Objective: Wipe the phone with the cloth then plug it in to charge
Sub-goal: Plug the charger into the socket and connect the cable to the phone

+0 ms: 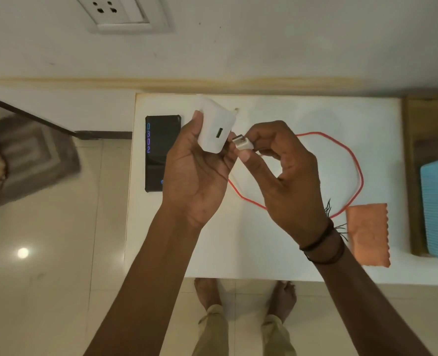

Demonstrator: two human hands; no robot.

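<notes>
- Left hand (pixel 197 173) is gripping the white charger adapter (pixel 216 125), fingers wrapped round its body, USB port facing the right hand.
- Right hand (pixel 284 170) is pinching the white USB plug (pixel 241 143) between thumb and fingers, tip sitting just beside the port, not yet in.
- Risk: plug is approaching at a slight angle, so it may be jamming on the port edge; it may also be flipped the wrong way, cannot tell.
- Risk: red cable (pixel 351 163) is looping across the table (pixel 264 253), so a tug could be dragging it toward the orange cloth (pixel 367 235).
- Phone (pixel 161 152) is lying flat, screen lit, near the table's left edge, just left of the left hand, untouched by either; a snagged cable could be nudging it off.
- Wall socket (pixel 117 11) is sitting well apart, above.
</notes>
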